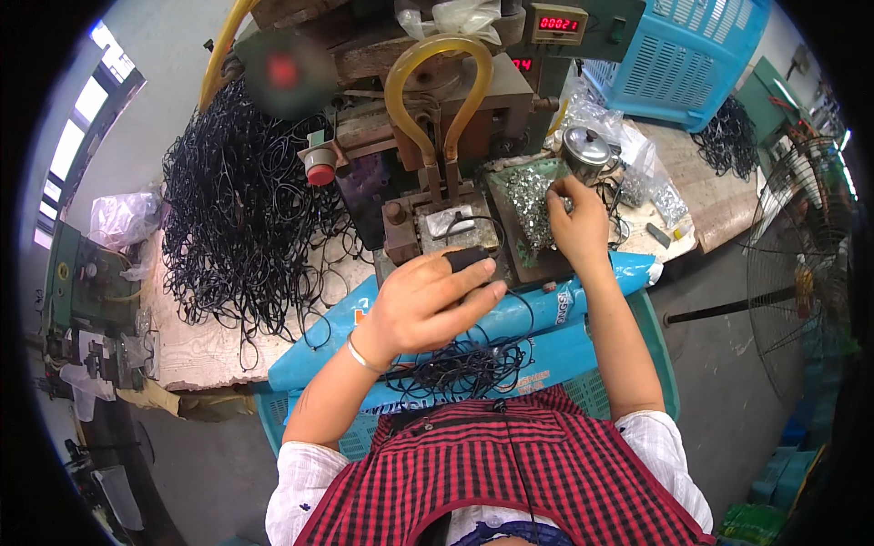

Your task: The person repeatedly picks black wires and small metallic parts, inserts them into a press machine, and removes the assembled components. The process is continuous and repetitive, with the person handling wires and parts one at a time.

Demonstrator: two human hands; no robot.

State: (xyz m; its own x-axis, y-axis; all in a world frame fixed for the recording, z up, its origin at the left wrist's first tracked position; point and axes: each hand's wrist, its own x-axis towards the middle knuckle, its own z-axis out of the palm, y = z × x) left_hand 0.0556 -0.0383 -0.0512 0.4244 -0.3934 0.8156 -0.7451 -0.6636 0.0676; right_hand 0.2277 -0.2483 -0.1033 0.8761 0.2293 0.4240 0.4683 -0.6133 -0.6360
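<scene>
My left hand [421, 305] is closed on a thin black cable [496, 227] just in front of the machine's small work plate [451, 221]. A dark band or piece lies across its fingers, and I cannot tell which. Part of the cable arches over the plate. My right hand [581, 218] reaches into a green tray [501, 196] of small shiny metal parts [533, 205]. Its thumb and fingertips are pinched together at the pile's right side; anything between them is too small to make out. More black cables [464, 369] lie bundled on blue plastic sheeting [564, 350] across my lap.
A bench press [492, 100] with a bent yellow tube [437, 45] stands ahead; a red button [320, 173] sits at its left. Heaped black cables [246, 209] cover the bench's left side. A lidded metal cup [585, 150], blue crate [687, 55] and fan [792, 273] are rightward.
</scene>
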